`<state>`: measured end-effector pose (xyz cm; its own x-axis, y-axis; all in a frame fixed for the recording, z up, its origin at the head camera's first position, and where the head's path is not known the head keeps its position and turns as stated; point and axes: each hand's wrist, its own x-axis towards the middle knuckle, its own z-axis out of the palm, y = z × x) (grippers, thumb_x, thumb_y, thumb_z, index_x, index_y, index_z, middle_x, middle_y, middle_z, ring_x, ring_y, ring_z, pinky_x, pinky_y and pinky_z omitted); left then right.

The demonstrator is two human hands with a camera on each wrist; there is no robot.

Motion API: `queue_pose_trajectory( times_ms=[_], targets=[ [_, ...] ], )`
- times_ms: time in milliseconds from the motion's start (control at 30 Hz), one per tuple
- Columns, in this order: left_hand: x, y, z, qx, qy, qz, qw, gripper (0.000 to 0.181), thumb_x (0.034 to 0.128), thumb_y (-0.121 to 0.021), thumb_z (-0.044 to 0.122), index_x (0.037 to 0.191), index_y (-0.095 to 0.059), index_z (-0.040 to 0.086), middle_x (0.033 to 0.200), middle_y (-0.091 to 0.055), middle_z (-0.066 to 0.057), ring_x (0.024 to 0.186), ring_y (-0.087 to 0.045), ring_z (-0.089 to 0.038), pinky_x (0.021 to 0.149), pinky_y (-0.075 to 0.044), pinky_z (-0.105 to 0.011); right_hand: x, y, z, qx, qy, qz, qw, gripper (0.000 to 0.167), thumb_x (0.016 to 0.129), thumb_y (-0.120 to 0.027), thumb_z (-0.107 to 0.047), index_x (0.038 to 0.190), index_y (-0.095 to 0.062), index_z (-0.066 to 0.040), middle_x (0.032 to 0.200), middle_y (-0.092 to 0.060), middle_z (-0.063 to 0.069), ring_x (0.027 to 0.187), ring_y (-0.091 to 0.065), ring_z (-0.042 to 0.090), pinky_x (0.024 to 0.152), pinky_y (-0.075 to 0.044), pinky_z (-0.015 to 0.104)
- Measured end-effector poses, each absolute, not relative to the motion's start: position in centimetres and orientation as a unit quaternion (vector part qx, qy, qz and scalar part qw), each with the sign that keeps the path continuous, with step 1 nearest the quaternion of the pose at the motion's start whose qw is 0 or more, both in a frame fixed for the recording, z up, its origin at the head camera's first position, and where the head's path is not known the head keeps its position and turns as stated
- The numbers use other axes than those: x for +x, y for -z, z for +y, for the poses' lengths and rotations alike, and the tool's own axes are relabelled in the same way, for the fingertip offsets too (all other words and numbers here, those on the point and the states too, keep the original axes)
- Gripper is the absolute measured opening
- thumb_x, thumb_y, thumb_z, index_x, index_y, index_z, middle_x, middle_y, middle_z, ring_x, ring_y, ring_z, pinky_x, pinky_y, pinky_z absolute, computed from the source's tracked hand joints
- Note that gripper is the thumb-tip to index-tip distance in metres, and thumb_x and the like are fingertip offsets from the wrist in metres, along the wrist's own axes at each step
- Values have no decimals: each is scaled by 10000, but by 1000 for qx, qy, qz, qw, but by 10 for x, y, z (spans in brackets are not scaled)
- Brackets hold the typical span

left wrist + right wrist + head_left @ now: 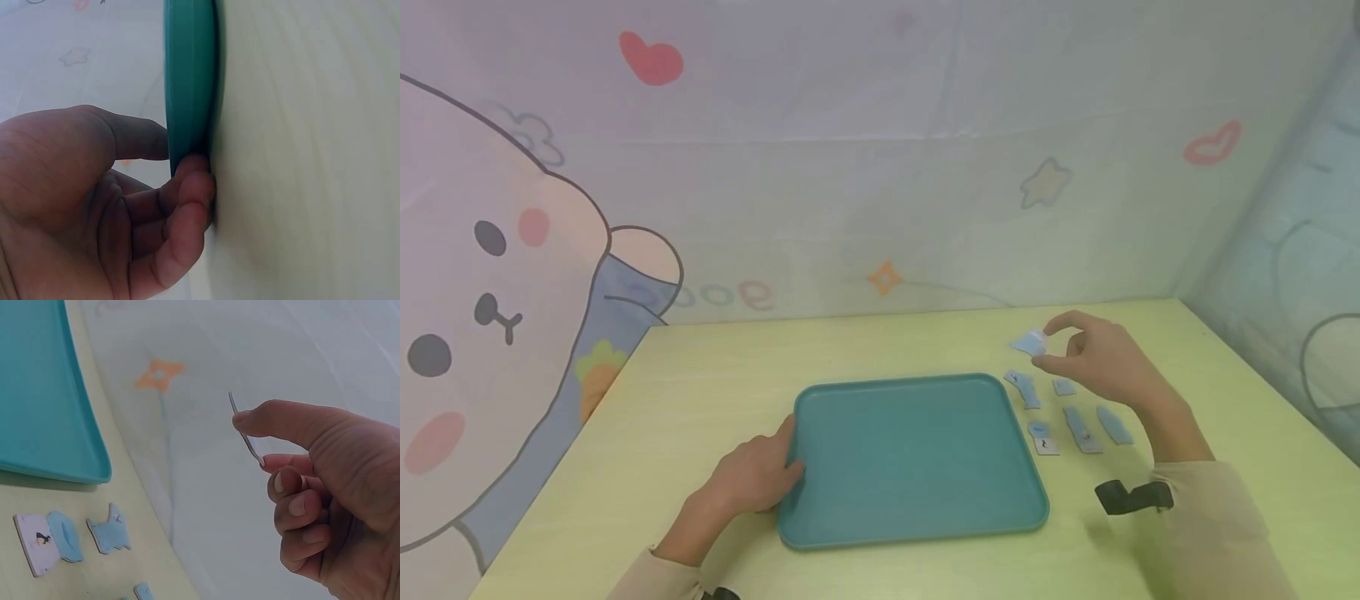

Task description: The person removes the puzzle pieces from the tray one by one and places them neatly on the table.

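Observation:
A teal rectangular tray point(910, 467) lies on the table. My left hand point(751, 473) grips its left rim; in the left wrist view the thumb is on top and the curled fingers point(187, 231) are at the underside. My right hand point(1097, 357) pinches a thin blue-and-white puzzle piece point(1030, 342) between thumb and index finger, raised beyond the tray's far right corner. In the right wrist view that piece point(247, 440) shows edge-on, slightly bent, while the other fingers curl into the palm.
Several blue puzzle pieces lie right of the tray, among them a long piece point(1082, 431), a small piece point(1063, 387) and a blue-and-white piece point(1042, 439) with a dark printed mark. A cartoon-printed cloth point(850, 167) hangs behind the pale yellow table point(700, 375).

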<state>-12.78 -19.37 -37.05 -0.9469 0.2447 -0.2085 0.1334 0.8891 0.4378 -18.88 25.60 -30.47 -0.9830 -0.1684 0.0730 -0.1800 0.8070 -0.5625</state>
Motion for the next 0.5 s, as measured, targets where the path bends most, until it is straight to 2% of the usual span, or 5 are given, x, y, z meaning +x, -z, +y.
queue_pose_trajectory(
  times_ms=[267,500],
  targets=[
    [-130,371,-193,98,-214,963,131,722,1040,-537,166,1624,-216,-112,653,-561,-44,524,-543,-157,516,-377,-300,-192,304,271,84,-288,-954,8,562,965,-729,-429,1378,-586,-75,665,-537,-2,571,-423,130,557,-405,334],
    [-131,371,-191,95,-213,964,129,719,1043,-539,167,1623,-220,-112,648,-556,-41,517,-535,-153,510,-372,-295,-196,304,283,77,-274,-959,6,574,966,-728,-408,1389,-581,-48,681,-575,8,620,-481,163,589,-426,346]
  ],
)
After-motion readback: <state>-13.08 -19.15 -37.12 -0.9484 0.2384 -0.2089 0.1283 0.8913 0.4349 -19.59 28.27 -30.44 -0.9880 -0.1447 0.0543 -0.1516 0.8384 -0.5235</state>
